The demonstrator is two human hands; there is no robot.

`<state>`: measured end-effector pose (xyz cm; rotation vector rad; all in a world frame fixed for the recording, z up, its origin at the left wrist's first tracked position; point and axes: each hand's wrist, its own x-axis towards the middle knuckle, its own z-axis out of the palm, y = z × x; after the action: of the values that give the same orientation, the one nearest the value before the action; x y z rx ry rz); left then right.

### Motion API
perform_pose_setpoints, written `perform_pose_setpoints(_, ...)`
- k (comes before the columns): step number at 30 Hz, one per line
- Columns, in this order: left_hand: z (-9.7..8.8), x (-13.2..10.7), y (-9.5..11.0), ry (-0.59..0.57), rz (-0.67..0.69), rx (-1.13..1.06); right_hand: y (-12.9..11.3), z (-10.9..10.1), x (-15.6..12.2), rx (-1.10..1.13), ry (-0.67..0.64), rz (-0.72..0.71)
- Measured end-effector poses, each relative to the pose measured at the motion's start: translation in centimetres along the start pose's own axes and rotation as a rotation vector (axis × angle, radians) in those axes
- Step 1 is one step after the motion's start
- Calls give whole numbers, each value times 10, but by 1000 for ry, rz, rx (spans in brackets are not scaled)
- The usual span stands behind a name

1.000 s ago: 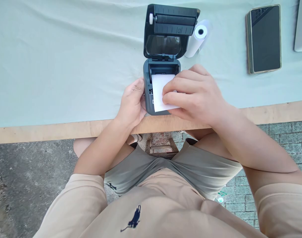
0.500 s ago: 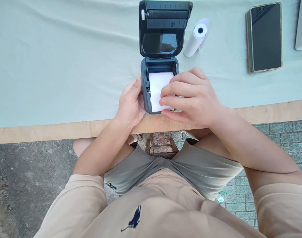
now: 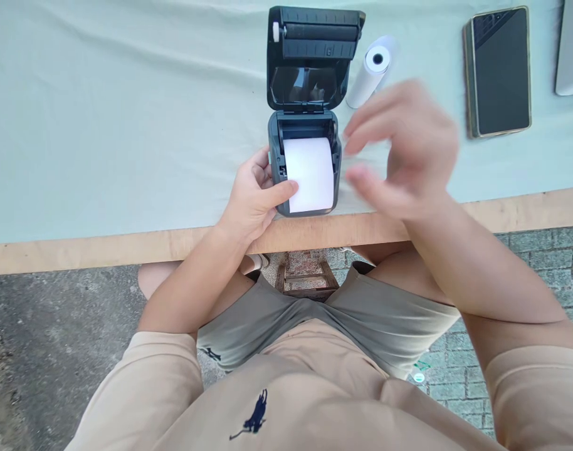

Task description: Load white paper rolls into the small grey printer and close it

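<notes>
from my end of the feed i find the grip in the left hand [image 3: 256, 191]: its fingers curl round the left side of the small dark printer [image 3: 305, 118], and its thumb lies on the white paper [image 3: 311, 172] near the lower left corner, so paper and printer body are pinched together. the fingertips are hidden, so i can't tell how far they reach underneath. the right hand [image 3: 404, 150] is spread, thumb well apart from the fingers, blurred and holding nothing that i can see, just beside the printer's right side.

the printer sits by the front edge of the table, its lid [image 3: 310, 59] swung up and back, with the roller [image 3: 319, 32] showing on the inner face. the paper lies across the open well, its loose end near the front lip. to handle this well, i'd want light thumb pressure, enough to pin the sheet without creasing it, the strip square between the side walls, and the free hand's fingers clear of the hinge.

farther out, a spare roll [image 3: 365, 78] stands behind and to the right of the printer, near the lid. a phone [image 3: 501, 72] lies well to the right, and a silver device [image 3: 572, 56] is cut off by the frame. pale cloth [image 3: 126, 125] covers the tabletop, leaving a wooden edge [image 3: 79, 252] bare
</notes>
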<state>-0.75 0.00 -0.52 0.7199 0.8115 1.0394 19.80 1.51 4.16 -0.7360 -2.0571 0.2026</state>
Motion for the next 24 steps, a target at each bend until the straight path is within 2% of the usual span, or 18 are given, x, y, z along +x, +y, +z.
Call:
perform_pose_setpoints(1, -1, 0, 0, -9, 0, 4, 1, -3, 4, 6, 81, 120)
perform_pose_setpoints(3, -2, 0, 0, -28, 0, 17, 4, -8, 12, -15, 157, 347)
perform_pose_setpoints(5, -2, 0, 0, -34, -2, 35, 7, -8, 20, 37, 140, 468)
perform_pose_setpoints(6, -3, 0, 0, -34, -4, 45, 10, -6, 23, 98, 129, 473)
perform_pose_setpoints(9, -3, 0, 0, -49, -5, 58, 16, 2, 28, 281, 82, 400)
perform_pose_setpoints(11, -3, 0, 0, -54, -7, 54, 17, 6, 27, 323, 52, 359)
perform_pose_setpoints(15, -1, 0, 0, -20, -28, 49, 13, 10, 17, 342, -21, 342)
perform_pose_setpoints(19, -1, 0, 0, -6, -13, 42, 12, 13, 2, 280, -113, 129)
perform_pose_setpoints(21, -2, 1, -1, -25, -2, 49, 13, 14, -4, 228, -150, 67)
perform_pose_setpoints(24, -3, 1, -1, -48, 3, 50, 10, 13, -10, 239, -157, 107)
